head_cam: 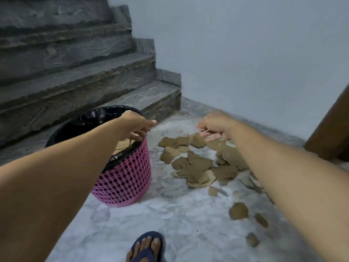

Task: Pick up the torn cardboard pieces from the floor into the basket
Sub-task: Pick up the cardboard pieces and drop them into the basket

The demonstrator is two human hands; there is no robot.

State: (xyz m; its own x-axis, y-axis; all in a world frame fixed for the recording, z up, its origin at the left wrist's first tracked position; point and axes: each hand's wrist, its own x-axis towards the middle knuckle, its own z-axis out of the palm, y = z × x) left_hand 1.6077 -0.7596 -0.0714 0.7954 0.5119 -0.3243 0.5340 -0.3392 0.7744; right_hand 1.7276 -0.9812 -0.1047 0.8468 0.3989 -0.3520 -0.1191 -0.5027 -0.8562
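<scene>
Grey stone stairs (pixel 79 76) are rising at the back left; a pale wall (pixel 245 53) is filling the right. Marble floor (pixel 170 220) is running underfoot.

Pink mesh basket (pixel 126 178) is standing on the floor at the foot of the stairs, lined with a black bag (pixel 94 118). Some brown cardboard is already showing inside near the rim.

Torn cardboard pieces (pixel 198 163) are lying in a loose heap just to the right of the basket, with smaller scraps (pixel 238 210) trailing toward the near right.

Left hand (pixel 135 125) is reaching over the far rim of the basket, fingers curled at the bag's edge; whether it is pinching the liner, I cannot tell. Right hand (pixel 215 125) is hovering over the far end of the heap, fingers bent loosely downward, holding nothing I can make out. The hands are well apart.

A foot in a blue sandal (pixel 147 246) is showing at the bottom edge.

Handling, as a judgement: the pieces are looking light, thin and fairly stiff, with ragged edges. Lying flat on smooth marble, they are likely sliding rather than lifting; best taken by a raised or overlapping edge, or gathered several at once from the heap's thickest part.
</scene>
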